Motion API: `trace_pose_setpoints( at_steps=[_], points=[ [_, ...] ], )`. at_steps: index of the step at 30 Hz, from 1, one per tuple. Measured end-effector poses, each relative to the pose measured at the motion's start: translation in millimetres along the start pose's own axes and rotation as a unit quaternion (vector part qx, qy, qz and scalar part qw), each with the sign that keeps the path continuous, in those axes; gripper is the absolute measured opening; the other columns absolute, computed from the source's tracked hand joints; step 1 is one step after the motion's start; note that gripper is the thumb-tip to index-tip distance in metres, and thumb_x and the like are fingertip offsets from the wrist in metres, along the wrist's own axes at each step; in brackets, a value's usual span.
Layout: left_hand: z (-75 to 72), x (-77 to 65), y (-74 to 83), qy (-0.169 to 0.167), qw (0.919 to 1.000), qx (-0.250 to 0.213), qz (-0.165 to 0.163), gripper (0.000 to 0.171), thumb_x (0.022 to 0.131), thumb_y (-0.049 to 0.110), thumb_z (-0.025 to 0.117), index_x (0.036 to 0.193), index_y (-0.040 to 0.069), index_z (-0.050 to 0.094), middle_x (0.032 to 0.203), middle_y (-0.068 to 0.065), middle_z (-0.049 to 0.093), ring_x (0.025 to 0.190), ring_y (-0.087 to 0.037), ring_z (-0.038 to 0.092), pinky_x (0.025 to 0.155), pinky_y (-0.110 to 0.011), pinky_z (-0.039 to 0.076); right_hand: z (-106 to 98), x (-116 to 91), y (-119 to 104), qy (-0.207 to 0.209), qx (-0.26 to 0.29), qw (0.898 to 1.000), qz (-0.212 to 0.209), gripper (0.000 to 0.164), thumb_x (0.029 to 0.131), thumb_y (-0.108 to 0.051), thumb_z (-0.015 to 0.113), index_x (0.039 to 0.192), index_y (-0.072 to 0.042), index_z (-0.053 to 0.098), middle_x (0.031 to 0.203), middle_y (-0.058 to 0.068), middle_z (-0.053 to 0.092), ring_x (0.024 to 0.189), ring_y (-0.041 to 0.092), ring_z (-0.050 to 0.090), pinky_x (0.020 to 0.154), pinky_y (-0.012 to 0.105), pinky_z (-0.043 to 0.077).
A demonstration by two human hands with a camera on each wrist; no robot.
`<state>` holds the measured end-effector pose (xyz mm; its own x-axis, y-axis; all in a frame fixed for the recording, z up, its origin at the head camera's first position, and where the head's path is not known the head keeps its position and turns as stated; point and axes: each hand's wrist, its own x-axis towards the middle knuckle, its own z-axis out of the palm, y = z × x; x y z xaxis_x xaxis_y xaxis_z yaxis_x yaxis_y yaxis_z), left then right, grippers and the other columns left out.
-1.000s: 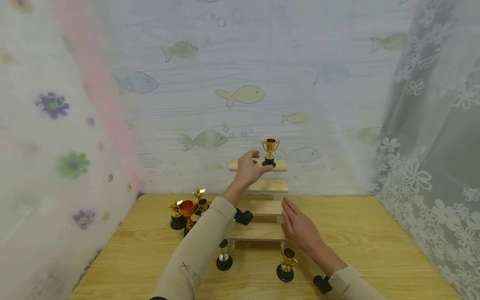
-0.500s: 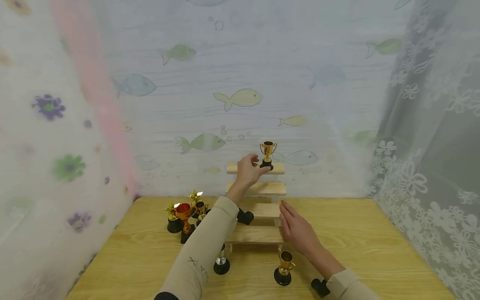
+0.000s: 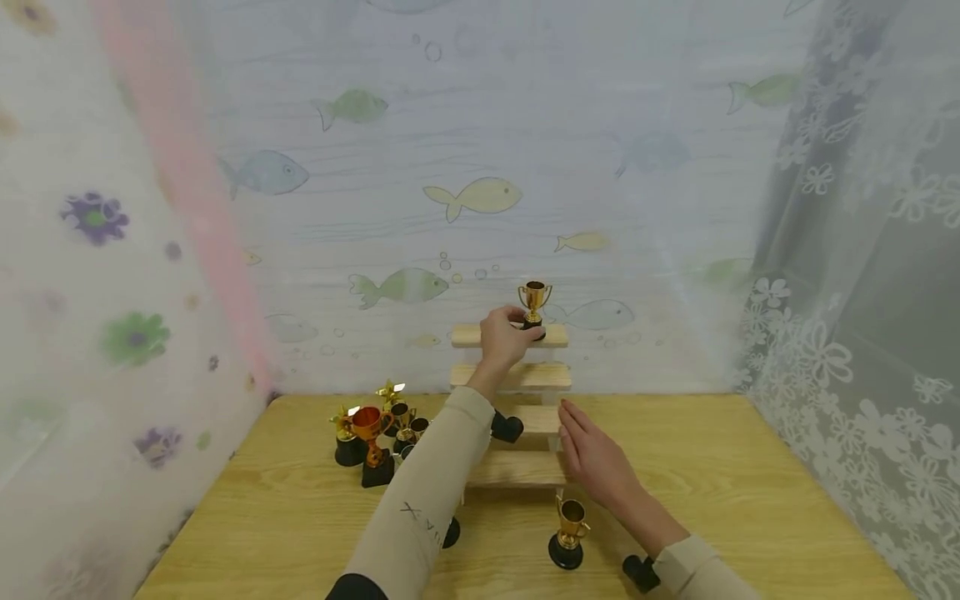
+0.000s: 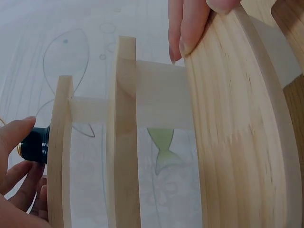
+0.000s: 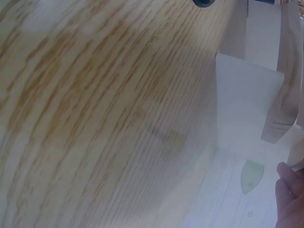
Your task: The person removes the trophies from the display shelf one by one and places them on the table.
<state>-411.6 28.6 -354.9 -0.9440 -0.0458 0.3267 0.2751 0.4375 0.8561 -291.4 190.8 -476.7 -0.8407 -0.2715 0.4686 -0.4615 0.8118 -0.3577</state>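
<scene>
In the head view a small gold trophy cup (image 3: 534,297) with two handles and a black base stands on the top step of a wooden stepped stand (image 3: 517,468). My left hand (image 3: 504,337) pinches it low down; the left wrist view has thumb and fingers on either side of the black base (image 4: 34,145), at the edge of the top board (image 4: 61,156). Lower down, my right hand (image 3: 600,458) rests with straight fingers against the stand's right side. Its fingertips (image 4: 190,28) also show in the left wrist view, at a lower board.
Several trophies, among them an orange-red cup (image 3: 369,427) and one topped by a gold star (image 3: 390,393), cluster on the table (image 3: 285,517) left of the stand. Another gold cup (image 3: 572,521) stands in front. A patterned curtain (image 3: 480,125) hangs behind.
My left hand has moved slightly right, closing in on the trophy's base, and its forearm now covers most of a silver cup in front. My right hand keeps its place against the stand.
</scene>
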Motion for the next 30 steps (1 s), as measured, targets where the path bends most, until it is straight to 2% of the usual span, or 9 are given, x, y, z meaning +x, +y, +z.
trace_pose_setpoints(
  at_steps=[6,11,20,30],
  points=[
    [5.0,-1.7,4.8,0.028,0.9996,0.006,-0.002,0.038,0.087,0.016,0.084,0.121,0.004,0.072,0.114,-0.01,0.072,0.095,-0.024,0.07,0.081,-0.036,0.059,0.1,2.2,0.9,-0.002,-0.002,1.0,0.001,0.045,0.111,-0.02,0.046,0.148,0.005,0.049,0.156,0.019,0.045,0.136,0.038,0.052,0.103,0.054,0.048],
    [7.6,-2.5,5.3,0.042,0.999,0.01,-0.007,0.035,0.087,0.015,0.084,0.118,0.004,0.073,0.112,-0.009,0.073,0.095,-0.025,0.07,0.081,-0.038,0.059,1.2,1.9,1.8,-0.004,-0.003,1.0,0.001,0.046,0.111,-0.021,0.046,0.148,0.005,0.049,0.157,0.019,0.044,0.136,0.038,0.053,0.102,0.053,0.049],
    [9.0,-2.5,6.4,0.045,0.9989,0.012,-0.008,0.036,0.088,0.015,0.083,0.121,0.002,0.073,0.115,-0.011,0.072,0.101,-0.028,0.07,0.085,-0.039,0.059,-0.7,1.7,0.4,-0.001,0.0,1.0,-0.002,0.044,0.11,-0.018,0.048,0.147,0.006,0.05,0.156,0.021,0.045,0.134,0.039,0.054,0.101,0.054,0.05],
    [4.5,-1.6,5.6,0.047,0.9988,0.008,0.0,0.028,0.088,0.012,0.083,0.112,0.001,0.076,0.108,-0.013,0.074,0.097,-0.028,0.071,0.081,-0.038,0.06,-0.6,-0.3,0.6,0.015,-0.009,1.0,-0.023,0.044,0.11,-0.017,0.048,0.145,0.007,0.052,0.153,0.023,0.048,0.131,0.04,0.056,0.099,0.054,0.051]
  ],
)
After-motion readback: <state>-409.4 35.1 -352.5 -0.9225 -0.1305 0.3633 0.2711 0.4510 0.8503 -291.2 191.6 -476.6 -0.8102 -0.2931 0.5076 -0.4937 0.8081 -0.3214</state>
